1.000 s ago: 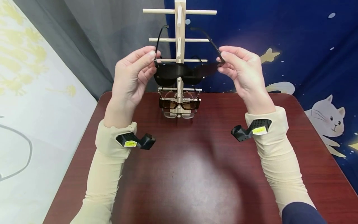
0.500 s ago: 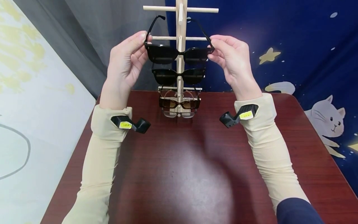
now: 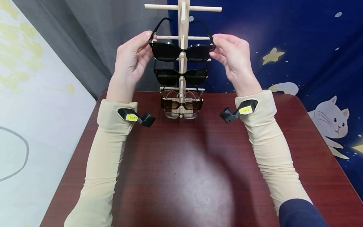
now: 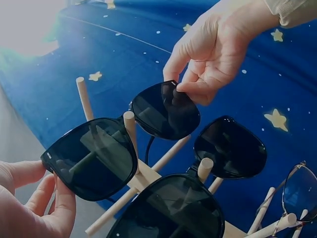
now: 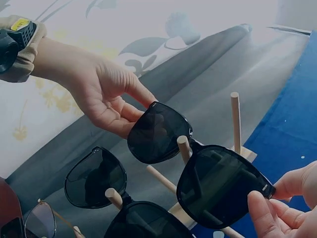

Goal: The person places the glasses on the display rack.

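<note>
A pair of black sunglasses (image 3: 165,52) is at an upper level of the wooden glasses stand (image 3: 183,28), lenses toward me and temples pointing back. My left hand (image 3: 130,60) pinches its left corner near the hinge. At the opposite corner, my right hand (image 3: 235,58) pinches between thumb and fingers. In the left wrist view, the bridge lies at a wooden peg (image 4: 129,121) that sticks out between the lenses (image 4: 101,158). Directly below hangs another pair of dark sunglasses (image 3: 167,77), which neither hand touches.
Lower on the stand hang thin metal-framed glasses (image 3: 170,94), brown sunglasses (image 3: 170,104) and clear-lensed glasses (image 3: 190,116). Above, a bare crossbar (image 3: 204,8) extends to both sides. The stand rises at the back of a reddish-brown table (image 3: 181,164), before grey and blue curtains (image 3: 283,31).
Both hands have raised the black sunglasses from in front of the lower pair to the level above. Over the last half second they have shifted only slightly, with the lenses tilting a little.
</note>
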`<state>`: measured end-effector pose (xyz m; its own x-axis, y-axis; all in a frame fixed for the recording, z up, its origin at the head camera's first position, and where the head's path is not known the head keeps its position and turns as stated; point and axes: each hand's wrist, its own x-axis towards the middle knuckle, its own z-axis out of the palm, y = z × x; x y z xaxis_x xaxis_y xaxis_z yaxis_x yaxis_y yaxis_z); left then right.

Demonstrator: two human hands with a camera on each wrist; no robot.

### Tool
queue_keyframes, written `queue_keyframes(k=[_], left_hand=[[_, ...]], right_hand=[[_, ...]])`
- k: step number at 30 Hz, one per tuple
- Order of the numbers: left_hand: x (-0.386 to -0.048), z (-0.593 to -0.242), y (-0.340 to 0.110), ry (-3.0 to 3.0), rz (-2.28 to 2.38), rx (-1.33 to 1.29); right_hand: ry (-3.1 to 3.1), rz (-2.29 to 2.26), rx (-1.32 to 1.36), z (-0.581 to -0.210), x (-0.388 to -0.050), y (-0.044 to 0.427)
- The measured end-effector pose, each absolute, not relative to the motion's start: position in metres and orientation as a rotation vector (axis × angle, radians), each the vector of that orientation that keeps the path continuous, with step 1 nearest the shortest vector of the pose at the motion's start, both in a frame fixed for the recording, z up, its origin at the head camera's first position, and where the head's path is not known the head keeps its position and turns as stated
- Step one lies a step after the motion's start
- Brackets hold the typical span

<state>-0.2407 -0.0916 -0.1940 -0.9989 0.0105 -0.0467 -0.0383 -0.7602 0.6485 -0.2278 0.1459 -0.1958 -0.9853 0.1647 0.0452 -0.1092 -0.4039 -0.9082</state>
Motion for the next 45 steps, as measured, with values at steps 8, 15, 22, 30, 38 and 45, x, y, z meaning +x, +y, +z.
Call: queue_keyframes(k=[8, 15, 22, 30, 38, 45], left_hand=[[-0.242, -0.197, -0.091, 1.100, 2.890, -0.123], [-0.243, -0.200, -0.094, 1.103, 2.880, -0.164], [-0.244, -0.204, -0.099, 1.055, 2.866, -0.138], [-0.240, -0.212, -0.107, 1.087, 2.872, -0.153], [-0.227, -0.231, -0.119, 1.183, 2.853, -0.096], [-0.213, -0.252, -0.124, 1.397, 2.841, -0.058]], right_hand=[[-1.624, 2.521, -0.087, -0.201, -0.229, 0.147], [-1.629, 2.541, -0.066, -0.202, -0.229, 0.149], [-1.660, 2.548, -0.075, -0.204, -0.228, 0.150], [-1.690, 2.560, -0.114, -0.209, -0.224, 0.157], [-1.721, 2.551, 0.000, -0.226, -0.208, 0.167], [-1.754, 2.501, 0.064, -0.244, -0.194, 0.176]])
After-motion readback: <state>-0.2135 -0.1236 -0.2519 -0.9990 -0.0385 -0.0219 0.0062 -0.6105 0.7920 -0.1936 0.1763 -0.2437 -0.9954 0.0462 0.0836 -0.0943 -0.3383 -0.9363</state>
